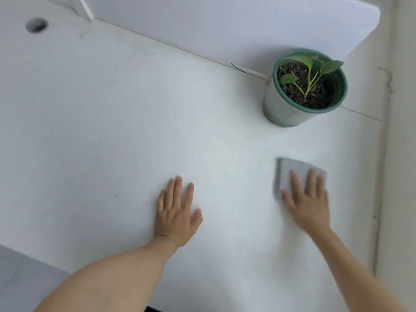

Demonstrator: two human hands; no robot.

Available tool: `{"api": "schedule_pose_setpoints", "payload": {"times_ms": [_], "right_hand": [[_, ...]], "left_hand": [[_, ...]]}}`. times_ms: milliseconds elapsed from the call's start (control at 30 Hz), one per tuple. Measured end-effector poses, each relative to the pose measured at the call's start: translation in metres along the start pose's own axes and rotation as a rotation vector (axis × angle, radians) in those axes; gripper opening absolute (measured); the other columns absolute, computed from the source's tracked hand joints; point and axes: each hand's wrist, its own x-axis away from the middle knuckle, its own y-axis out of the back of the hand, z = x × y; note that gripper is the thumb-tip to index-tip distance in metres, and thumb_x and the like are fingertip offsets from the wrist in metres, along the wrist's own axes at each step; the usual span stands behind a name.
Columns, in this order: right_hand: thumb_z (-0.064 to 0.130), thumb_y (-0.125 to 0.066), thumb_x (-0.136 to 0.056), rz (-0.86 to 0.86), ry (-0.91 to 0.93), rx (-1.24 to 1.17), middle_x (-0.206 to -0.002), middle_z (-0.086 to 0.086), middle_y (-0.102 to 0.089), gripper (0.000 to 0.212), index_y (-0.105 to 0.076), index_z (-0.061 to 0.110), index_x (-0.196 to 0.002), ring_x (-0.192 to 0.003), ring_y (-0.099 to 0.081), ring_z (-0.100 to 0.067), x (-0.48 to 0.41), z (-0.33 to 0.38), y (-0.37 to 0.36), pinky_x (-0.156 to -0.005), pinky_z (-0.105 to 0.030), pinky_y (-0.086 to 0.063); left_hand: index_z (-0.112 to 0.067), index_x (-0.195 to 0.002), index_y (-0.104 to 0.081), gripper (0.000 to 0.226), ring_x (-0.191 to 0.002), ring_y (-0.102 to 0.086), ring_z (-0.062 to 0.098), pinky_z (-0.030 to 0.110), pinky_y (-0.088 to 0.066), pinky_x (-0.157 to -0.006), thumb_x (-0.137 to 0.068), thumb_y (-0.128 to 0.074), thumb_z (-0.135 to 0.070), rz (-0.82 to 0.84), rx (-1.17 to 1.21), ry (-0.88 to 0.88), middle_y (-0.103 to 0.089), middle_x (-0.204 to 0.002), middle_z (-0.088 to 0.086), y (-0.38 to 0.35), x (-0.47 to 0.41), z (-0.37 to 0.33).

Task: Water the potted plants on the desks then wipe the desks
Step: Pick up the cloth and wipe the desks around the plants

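Note:
A white desk (pixel 101 122) fills the view. At its back right stands a green pot (pixel 286 111) holding dark soil and a small plant (pixel 308 73) with a few green leaves. A folded grey cloth (pixel 290 174) lies flat on the desk in front of the pot. My right hand (pixel 308 201) presses on the cloth with straight, spread fingers, and both look blurred. My left hand (pixel 176 210) rests flat on the bare desk to the left of the cloth, fingers straight.
A white partition panel (pixel 225 25) runs along the back edge of the desk. A round cable hole (pixel 36 25) sits at the back left. A wall (pixel 400 154) borders the desk on the right, and grey floor (pixel 20 273) shows at lower left.

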Motion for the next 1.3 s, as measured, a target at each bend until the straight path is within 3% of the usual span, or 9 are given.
{"api": "schedule_pose_setpoints", "payload": {"times_ms": [133,200,300,467,633,767,1000,1133,1300], "right_hand": [[0.052,-0.026,-0.085,-0.056,-0.561,-0.222,-0.155,-0.023,-0.003,0.065,-0.021,0.026,-0.145,-0.142,0.002,-0.041,-0.012,0.013,0.006,-0.112,-0.053,-0.007],[0.051,-0.023,-0.079,-0.062,-0.522,-0.266,-0.153,-0.026,-0.008,0.070,-0.026,0.025,-0.143,-0.141,-0.003,-0.045,-0.001,0.056,-0.006,-0.111,-0.055,-0.008],[0.053,-0.025,-0.082,-0.019,-0.134,-0.155,-0.149,-0.028,-0.023,0.065,-0.034,0.025,-0.140,-0.137,-0.017,-0.049,0.040,0.118,-0.024,-0.109,-0.059,-0.018],[0.059,-0.010,-0.090,0.122,0.189,0.036,-0.143,-0.019,-0.041,0.060,-0.032,0.029,-0.138,-0.134,-0.030,-0.039,0.089,0.103,-0.030,-0.100,-0.049,-0.037],[0.069,-0.006,-0.078,0.165,-0.238,-0.026,-0.156,-0.018,0.007,0.078,-0.002,0.031,-0.146,-0.143,0.006,-0.036,0.094,0.043,-0.012,-0.114,-0.045,-0.011],[0.049,-0.027,-0.093,0.109,-0.491,-0.109,-0.155,-0.020,0.002,0.060,-0.007,0.028,-0.146,-0.141,0.005,-0.039,0.098,0.058,-0.010,-0.113,-0.046,-0.011],[0.047,-0.024,-0.092,0.110,-0.479,-0.065,-0.153,-0.018,-0.011,0.058,-0.017,0.024,-0.145,-0.138,-0.012,-0.039,0.129,0.105,-0.019,-0.110,-0.045,-0.022],[0.028,-0.054,-0.077,-0.085,-0.334,-0.135,-0.114,-0.020,-0.062,0.046,-0.056,0.016,-0.122,-0.105,-0.057,-0.042,0.154,0.123,-0.029,-0.081,-0.048,-0.048],[0.021,-0.071,-0.055,-0.205,-0.162,-0.129,-0.066,0.004,-0.063,0.064,-0.052,0.020,-0.116,-0.056,-0.061,-0.019,0.184,0.127,-0.029,-0.052,-0.029,-0.051]], "left_hand": [[-0.012,-0.128,-0.039,0.063,-0.127,-0.031,0.030,0.043,-0.024,-0.100,-0.072,-0.037,-0.041,0.004,0.009,-0.002,-0.053,-0.132,0.024,0.000,0.000,0.000],[-0.012,-0.128,-0.040,0.063,-0.127,-0.031,0.030,0.043,-0.024,-0.100,-0.072,-0.037,-0.041,0.010,0.013,-0.003,-0.053,-0.133,0.024,0.000,-0.001,-0.001],[-0.011,-0.128,-0.040,0.062,-0.127,-0.030,0.031,0.044,-0.023,-0.099,-0.074,-0.036,-0.041,0.019,0.020,-0.017,-0.052,-0.133,0.025,0.002,-0.001,0.000],[-0.009,-0.126,-0.043,0.061,-0.126,-0.031,0.032,0.045,-0.023,-0.098,-0.076,-0.035,-0.044,0.074,0.053,-0.014,-0.053,-0.131,0.026,0.007,-0.001,0.000],[-0.007,-0.122,-0.051,0.062,-0.123,-0.032,0.033,0.045,-0.023,-0.096,-0.077,-0.034,-0.046,0.141,0.080,-0.039,-0.055,-0.128,0.027,0.012,-0.001,0.000],[-0.005,-0.118,-0.061,0.065,-0.123,-0.036,0.034,0.044,-0.023,-0.096,-0.077,-0.033,-0.047,0.213,0.089,-0.052,-0.057,-0.126,0.027,0.015,0.000,-0.002],[-0.002,-0.120,-0.060,0.073,-0.122,-0.050,0.042,0.045,-0.020,-0.098,-0.077,-0.026,-0.051,0.227,0.161,-0.059,-0.053,-0.131,0.028,0.016,0.000,-0.001],[-0.009,-0.144,-0.029,0.097,-0.144,-0.013,0.032,0.040,-0.002,-0.109,-0.069,0.004,-0.060,0.168,0.171,-0.047,-0.018,-0.154,0.020,0.018,0.005,-0.001],[-0.015,-0.149,-0.013,0.098,-0.146,0.000,0.027,0.039,0.001,-0.113,-0.067,0.011,-0.064,0.173,0.124,-0.048,-0.004,-0.158,0.014,0.020,0.007,0.002]]}}
